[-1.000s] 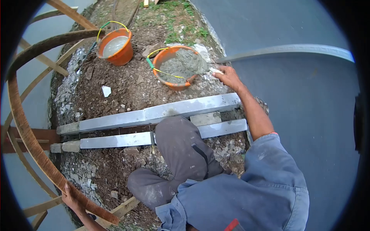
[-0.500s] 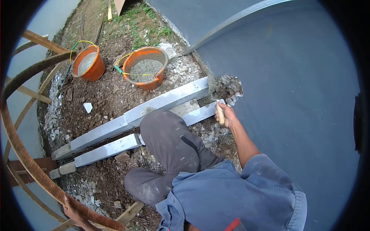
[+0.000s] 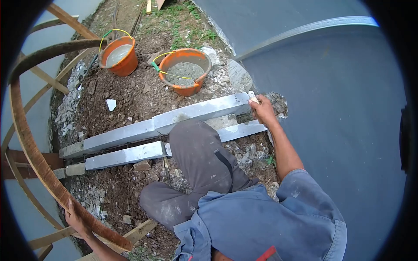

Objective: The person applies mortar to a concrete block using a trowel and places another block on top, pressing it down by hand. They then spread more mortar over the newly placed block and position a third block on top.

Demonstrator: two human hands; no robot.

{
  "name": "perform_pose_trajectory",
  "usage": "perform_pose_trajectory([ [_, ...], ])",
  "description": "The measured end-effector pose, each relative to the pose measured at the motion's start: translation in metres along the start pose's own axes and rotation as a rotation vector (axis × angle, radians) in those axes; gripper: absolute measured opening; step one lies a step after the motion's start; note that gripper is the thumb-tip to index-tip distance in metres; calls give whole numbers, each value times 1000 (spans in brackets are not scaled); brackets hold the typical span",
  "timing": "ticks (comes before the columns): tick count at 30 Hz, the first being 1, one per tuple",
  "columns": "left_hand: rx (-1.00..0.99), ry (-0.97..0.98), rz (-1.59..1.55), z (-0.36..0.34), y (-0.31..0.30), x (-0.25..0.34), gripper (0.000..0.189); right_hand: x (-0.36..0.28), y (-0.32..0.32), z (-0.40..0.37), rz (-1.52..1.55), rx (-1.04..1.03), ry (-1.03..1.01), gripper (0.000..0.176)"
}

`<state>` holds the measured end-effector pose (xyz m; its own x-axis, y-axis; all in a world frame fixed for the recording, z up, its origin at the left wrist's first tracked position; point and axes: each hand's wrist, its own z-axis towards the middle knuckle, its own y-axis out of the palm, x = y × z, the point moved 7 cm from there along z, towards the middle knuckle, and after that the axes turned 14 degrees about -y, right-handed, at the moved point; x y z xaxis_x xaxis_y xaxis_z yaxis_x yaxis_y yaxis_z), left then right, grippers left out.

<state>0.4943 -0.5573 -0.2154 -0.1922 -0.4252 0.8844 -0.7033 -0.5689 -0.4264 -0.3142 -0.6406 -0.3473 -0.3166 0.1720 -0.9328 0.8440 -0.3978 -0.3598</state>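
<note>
Trowel (image 3: 240, 76), gripped in the right hand (image 3: 264, 112) at the right end of the far block row (image 3: 204, 108), could be jarred against it if swung low; a plank (image 3: 41, 176) is held by the left hand (image 3: 75, 217).

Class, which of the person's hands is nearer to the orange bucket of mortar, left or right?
Right. The right hand, holding a trowel, is below and right of the bucket; the left hand is farther off at lower left, on the curved wooden board.

Outdoor building site | centre: bare soil (image 3: 104, 98), pale block rows (image 3: 200, 111) | upper centre: mortar bucket (image 3: 185, 71) | left: timber framing (image 3: 32, 143)
</note>
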Motion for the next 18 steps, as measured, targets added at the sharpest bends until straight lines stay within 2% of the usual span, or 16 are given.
perform_pose_trajectory([
  [2, -46, -22, -12, -1, 5, -1, 39, -25, 7, 24, -433, -85, -68, 36],
  [3, 1, 18, -6, -9, 9, 7, 38, -42, 14, 38, -537, -69, -188, 39],
  [4, 20, 13, -7, -4, 3, 3, 38, -53, 23, 51, -532, -84, -198, 39],
  [7, 8, -11, -15, 4, -1, -8, 36, -109, 64, 92, -826, -186, -430, 31],
  [9, 31, 1, -22, -11, 7, 6, 36, -122, 95, 128, -929, -229, -499, 28],
  [10, 45, 23, -30, -15, 9, 11, 35, -127, 116, 145, -1100, -300, -573, 24],
  [11, 65, 32, -29, -14, 8, 10, 34, -131, 136, 161, -1268, -370, -653, 22],
  [12, 85, 23, -25, -12, 5, 8, 34, -130, 151, 176, -1259, -387, -669, 22],
  [15, 50, -15, 1, -5, -2, -5, 32, -119, 203, 204, -1533, -571, -868, 20],
  [18, 93, 44, 19, 1, -11, -13, 30, -72, 237, 239, -1517, -654, -867, 20],
])
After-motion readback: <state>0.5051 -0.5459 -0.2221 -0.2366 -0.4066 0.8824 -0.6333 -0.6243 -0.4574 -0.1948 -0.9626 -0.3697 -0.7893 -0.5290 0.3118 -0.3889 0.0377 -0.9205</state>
